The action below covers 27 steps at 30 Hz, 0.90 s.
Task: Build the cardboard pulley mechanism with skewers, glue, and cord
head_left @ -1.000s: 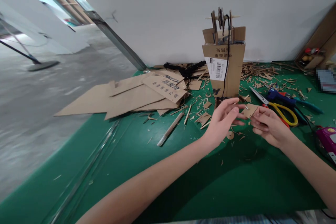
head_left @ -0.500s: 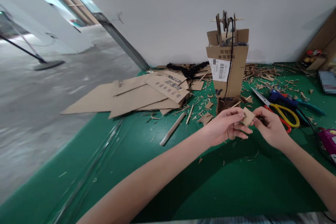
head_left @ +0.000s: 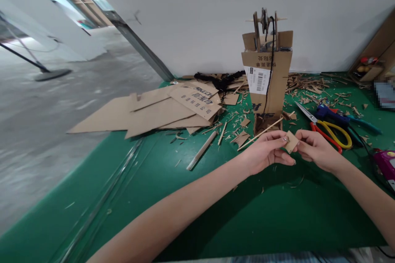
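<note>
Between my two hands is a small square cardboard piece (head_left: 291, 142), held above the green table (head_left: 154, 197). The thumb and fingers of my left hand (head_left: 267, 152) pinch its left side. On the opposite edge, the fingertips of my right hand (head_left: 314, 151) grip it. Just behind my hands stands a tall cardboard box structure (head_left: 277, 86) with a cardboard pulley (head_left: 264, 22) on a stick at its top. A black cord (head_left: 271, 65) hangs down its front. Beside my left hand, a thin wooden stick (head_left: 259, 134) slants up to the box's base.
Scissors (head_left: 331, 131) with red and yellow handles lie right of my hands, against a blue glue gun (head_left: 333, 116). A purple device (head_left: 385, 164) sits at the right edge. Flat cardboard sheets (head_left: 160, 113) are stacked left. Scraps (head_left: 308, 84) litter the back, and a glue stick (head_left: 202, 151) lies mid-table.
My hands have shifted only slightly, still on the cardboard piece. More of the thin wooden stick shows beside my left hand. The view has tilted a little.
</note>
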Available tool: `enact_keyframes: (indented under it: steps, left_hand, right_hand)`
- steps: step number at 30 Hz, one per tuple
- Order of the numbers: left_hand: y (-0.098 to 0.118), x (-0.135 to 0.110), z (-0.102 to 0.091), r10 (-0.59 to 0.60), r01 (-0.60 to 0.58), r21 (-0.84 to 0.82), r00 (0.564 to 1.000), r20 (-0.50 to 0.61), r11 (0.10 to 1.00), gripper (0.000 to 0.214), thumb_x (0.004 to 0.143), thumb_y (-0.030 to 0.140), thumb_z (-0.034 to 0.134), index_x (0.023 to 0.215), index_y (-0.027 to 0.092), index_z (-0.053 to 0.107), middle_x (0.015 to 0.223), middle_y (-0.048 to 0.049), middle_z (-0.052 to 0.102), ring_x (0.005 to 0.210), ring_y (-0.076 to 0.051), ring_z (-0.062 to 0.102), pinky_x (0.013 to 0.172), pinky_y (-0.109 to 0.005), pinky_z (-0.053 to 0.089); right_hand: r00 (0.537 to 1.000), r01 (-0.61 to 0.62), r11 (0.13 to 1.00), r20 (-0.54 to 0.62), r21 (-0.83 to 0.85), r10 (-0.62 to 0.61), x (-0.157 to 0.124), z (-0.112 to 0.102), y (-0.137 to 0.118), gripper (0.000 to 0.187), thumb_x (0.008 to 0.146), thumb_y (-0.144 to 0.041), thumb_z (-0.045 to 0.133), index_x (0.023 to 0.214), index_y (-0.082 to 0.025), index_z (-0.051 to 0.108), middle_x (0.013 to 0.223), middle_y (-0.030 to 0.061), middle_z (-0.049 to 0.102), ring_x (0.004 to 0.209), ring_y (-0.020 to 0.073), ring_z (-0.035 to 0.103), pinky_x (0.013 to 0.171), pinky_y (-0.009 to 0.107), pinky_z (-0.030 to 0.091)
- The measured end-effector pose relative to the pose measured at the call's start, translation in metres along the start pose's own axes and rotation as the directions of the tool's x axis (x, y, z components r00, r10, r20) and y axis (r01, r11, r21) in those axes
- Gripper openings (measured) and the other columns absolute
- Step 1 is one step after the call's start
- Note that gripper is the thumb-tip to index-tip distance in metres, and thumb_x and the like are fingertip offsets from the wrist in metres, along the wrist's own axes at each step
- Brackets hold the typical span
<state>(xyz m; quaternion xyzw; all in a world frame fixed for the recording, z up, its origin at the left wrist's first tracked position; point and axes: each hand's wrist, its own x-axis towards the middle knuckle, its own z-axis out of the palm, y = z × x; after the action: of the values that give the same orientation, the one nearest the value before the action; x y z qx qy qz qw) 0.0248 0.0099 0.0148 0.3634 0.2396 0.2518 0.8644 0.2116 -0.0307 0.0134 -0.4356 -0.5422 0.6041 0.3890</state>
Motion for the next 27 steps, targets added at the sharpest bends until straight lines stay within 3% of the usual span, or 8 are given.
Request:
enact_keyframes:
  steps: [2,4,6,8,11,14,19,27]
  left_hand:
    - [0.002,-0.001,0.005,0.046,-0.045,0.024,0.998,-0.040,0.999,0.025,0.080,0.032,0.080,0.087,0.015,0.063,0.081,-0.0038,0.074,0.057,-0.014,0.072,0.065,-0.026,0.062]
    - [0.006,-0.003,0.011,0.138,-0.133,0.077,0.988,-0.070,0.988,0.024,0.082,0.034,0.078,0.084,0.015,0.063,0.083,-0.0037,0.074,0.063,-0.014,0.074,0.067,-0.024,0.061]
    - [0.011,-0.006,0.018,0.249,-0.238,0.132,0.965,-0.080,0.962,0.023,0.084,0.035,0.076,0.086,0.016,0.064,0.084,-0.0034,0.074,0.073,-0.016,0.076,0.072,-0.024,0.061]
    - [0.018,-0.010,0.024,0.342,-0.321,0.185,0.935,-0.096,0.929,0.020,0.087,0.035,0.072,0.088,0.016,0.064,0.086,-0.0037,0.075,0.083,-0.018,0.077,0.077,-0.026,0.060]
    - [0.028,-0.016,0.029,0.458,-0.398,0.309,0.875,-0.155,0.864,0.016,0.093,0.033,0.064,0.093,0.018,0.060,0.094,-0.0055,0.076,0.089,-0.019,0.077,0.080,-0.029,0.059]
    - [0.035,-0.019,0.033,0.558,-0.446,0.432,0.811,-0.174,0.784,0.016,0.097,0.035,0.057,0.094,0.019,0.054,0.103,-0.0077,0.077,0.091,-0.020,0.077,0.076,-0.030,0.059]
    - [0.038,-0.021,0.035,0.660,-0.492,0.561,0.739,-0.136,0.666,0.016,0.098,0.036,0.054,0.098,0.021,0.052,0.107,-0.0082,0.076,0.089,-0.019,0.077,0.079,-0.031,0.060]
    - [0.040,-0.023,0.035,0.688,-0.509,0.602,0.720,-0.093,0.615,0.020,0.094,0.039,0.061,0.096,0.020,0.056,0.098,-0.0055,0.075,0.081,-0.018,0.076,0.078,-0.032,0.061]
  right_hand:
    - [0.991,0.093,0.985,-0.078,-0.142,-0.105,0.001,-0.001,-0.001,0.035,0.089,-0.052,0.064,0.079,-0.020,0.058,0.064,-0.0026,0.051,0.052,0.0095,0.044,0.048,0.023,0.034]
    - [0.940,0.208,0.891,-0.169,-0.404,-0.296,0.003,-0.007,-0.003,0.023,0.094,-0.043,0.059,0.093,-0.021,0.061,0.082,0.0036,0.062,0.069,0.0155,0.057,0.063,0.029,0.046]
    - [0.843,0.236,0.672,-0.196,-0.702,-0.501,0.004,-0.018,-0.004,0.021,0.095,-0.035,0.054,0.109,-0.020,0.060,0.100,0.0090,0.066,0.085,0.0210,0.061,0.079,0.035,0.050]
    - [0.793,0.118,0.406,-0.160,-0.906,-0.587,0.003,-0.032,-0.003,0.027,0.095,-0.030,0.051,0.117,-0.017,0.058,0.109,0.0139,0.065,0.097,0.0266,0.061,0.089,0.041,0.049]
    - [0.884,-0.169,0.034,-0.167,-0.985,-0.437,-0.002,-0.051,0.002,0.035,0.094,-0.029,0.049,0.122,-0.010,0.058,0.108,0.0198,0.064,0.102,0.0339,0.060,0.091,0.046,0.048]
    - [0.927,-0.300,-0.177,-0.243,-0.937,-0.285,-0.010,-0.061,0.009,0.037,0.095,-0.028,0.046,0.121,-0.006,0.060,0.100,0.0219,0.065,0.098,0.0362,0.062,0.086,0.046,0.049]
    - [0.937,-0.331,-0.286,-0.277,-0.900,-0.213,-0.014,-0.064,0.013,0.035,0.087,-0.012,0.048,0.117,0.000,0.060,0.100,0.0253,0.066,0.093,0.0359,0.065,0.083,0.043,0.050]
    - [0.886,-0.449,-0.283,-0.382,-0.847,-0.264,-0.007,-0.058,0.016,0.051,0.084,-0.010,0.048,0.132,0.007,0.048,0.101,0.0281,0.066,0.089,0.0380,0.071,0.072,0.040,0.053]
